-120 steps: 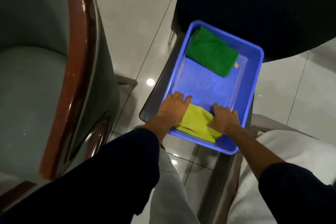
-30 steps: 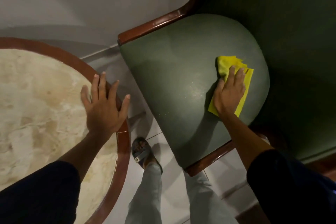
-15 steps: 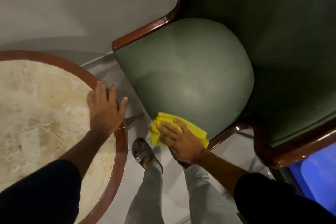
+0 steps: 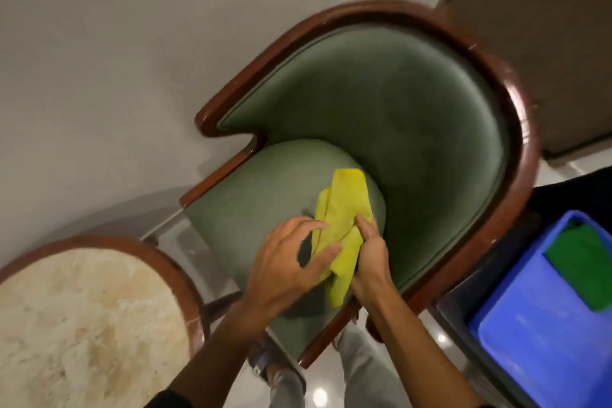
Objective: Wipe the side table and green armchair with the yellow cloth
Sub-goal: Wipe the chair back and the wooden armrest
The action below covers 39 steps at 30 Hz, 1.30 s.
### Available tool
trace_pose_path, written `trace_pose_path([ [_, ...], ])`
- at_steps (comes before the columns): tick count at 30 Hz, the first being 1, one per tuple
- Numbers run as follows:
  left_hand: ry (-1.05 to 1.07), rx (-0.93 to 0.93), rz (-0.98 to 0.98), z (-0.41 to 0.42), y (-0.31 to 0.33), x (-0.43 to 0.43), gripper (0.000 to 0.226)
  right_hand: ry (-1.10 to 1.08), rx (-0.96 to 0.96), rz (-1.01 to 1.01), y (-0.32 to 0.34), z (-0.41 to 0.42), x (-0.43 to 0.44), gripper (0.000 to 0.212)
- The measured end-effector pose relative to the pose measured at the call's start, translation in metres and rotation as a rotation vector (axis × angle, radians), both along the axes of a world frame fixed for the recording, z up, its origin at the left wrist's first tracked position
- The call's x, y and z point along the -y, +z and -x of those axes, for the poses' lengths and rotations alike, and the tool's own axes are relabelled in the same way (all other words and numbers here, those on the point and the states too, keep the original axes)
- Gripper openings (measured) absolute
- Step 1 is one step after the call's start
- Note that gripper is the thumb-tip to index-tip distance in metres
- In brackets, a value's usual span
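Observation:
The green armchair (image 4: pixel 407 116) with a dark red wooden frame fills the middle of the view. The yellow cloth (image 4: pixel 344 219) hangs crumpled above its seat cushion. My right hand (image 4: pixel 372 258) grips the cloth's lower right part. My left hand (image 4: pixel 284 268) pinches the cloth's left edge between thumb and fingers. The round side table (image 4: pixel 82 325) with a marble top and wooden rim stands at the lower left.
A blue plastic tray (image 4: pixel 536 334) holding a green cloth (image 4: pixel 586 265) sits on a dark surface at the right. A pale wall runs behind the chair. My legs and a sandalled foot (image 4: pixel 275 371) stand on the glossy tiled floor between table and chair.
My left hand left the table rim and came to the cloth. My right hand lifted the cloth from the seat's front edge up over the cushion. The view swung to show the whole chair.

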<state>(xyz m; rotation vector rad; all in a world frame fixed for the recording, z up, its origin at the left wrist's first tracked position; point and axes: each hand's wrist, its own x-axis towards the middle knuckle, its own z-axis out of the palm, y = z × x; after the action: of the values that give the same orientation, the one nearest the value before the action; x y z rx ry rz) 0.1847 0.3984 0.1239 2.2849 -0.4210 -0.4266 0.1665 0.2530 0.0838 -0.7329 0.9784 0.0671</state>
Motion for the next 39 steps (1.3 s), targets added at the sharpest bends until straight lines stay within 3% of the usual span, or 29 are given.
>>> trace_pose_path([
  [2,-0.224,-0.027,-0.147,-0.020,0.027,0.046,0.086,-0.055,0.108,0.061,0.036,-0.024,0.041,0.022],
  [3,-0.278,-0.010,-0.175,-0.026,0.038,0.069,0.087,-0.081,0.160,0.086,0.053,-0.032,0.062,0.022],
  [6,-0.265,0.053,-0.037,-0.036,0.066,0.135,0.058,-0.170,0.261,0.208,0.097,-0.037,0.126,0.028],
  [8,-0.190,-0.087,0.166,-0.042,0.081,0.185,0.043,-0.263,0.315,0.371,0.120,-0.027,0.170,0.035],
  [10,-0.100,-0.327,0.415,-0.054,0.082,0.228,0.027,-0.234,0.266,0.661,0.131,-0.017,0.206,0.052],
  [12,-0.001,-0.503,0.489,-0.071,0.071,0.261,0.018,0.063,-0.023,1.156,0.122,-0.020,0.234,0.063],
  [13,0.012,-0.516,0.416,-0.078,0.061,0.271,0.018,0.238,-0.213,1.352,0.111,-0.026,0.241,0.066],
  [15,-0.030,-0.410,0.110,-0.090,0.037,0.274,0.028,0.482,-0.399,1.404,0.091,-0.041,0.242,0.074],
  [17,-0.095,-0.227,-0.111,-0.106,0.021,0.262,0.047,0.527,-0.375,1.382,0.074,-0.051,0.245,0.083],
  [20,-0.174,0.286,-0.310,-0.167,0.014,0.232,0.060,0.577,-0.323,1.475,0.060,-0.063,0.264,0.090],
  [22,-0.171,0.446,-0.473,-0.221,0.016,0.206,0.069,0.651,-0.316,1.595,0.058,-0.081,0.278,0.090],
  [26,-0.004,0.371,-0.682,-0.299,0.006,0.142,0.087,0.805,-0.324,1.826,0.062,-0.140,0.293,0.080],
  [31,0.121,0.182,-0.735,-0.320,-0.024,0.078,0.101,0.881,-0.240,2.083,0.056,-0.224,0.282,0.067],
  [36,0.139,0.144,-0.702,-0.325,-0.040,0.070,0.119,0.998,-0.039,2.318,0.043,-0.312,0.236,0.049],
  [39,0.133,0.068,-0.697,-0.331,-0.035,0.069,0.127,1.173,0.201,2.272,0.037,-0.338,0.202,0.061],
])
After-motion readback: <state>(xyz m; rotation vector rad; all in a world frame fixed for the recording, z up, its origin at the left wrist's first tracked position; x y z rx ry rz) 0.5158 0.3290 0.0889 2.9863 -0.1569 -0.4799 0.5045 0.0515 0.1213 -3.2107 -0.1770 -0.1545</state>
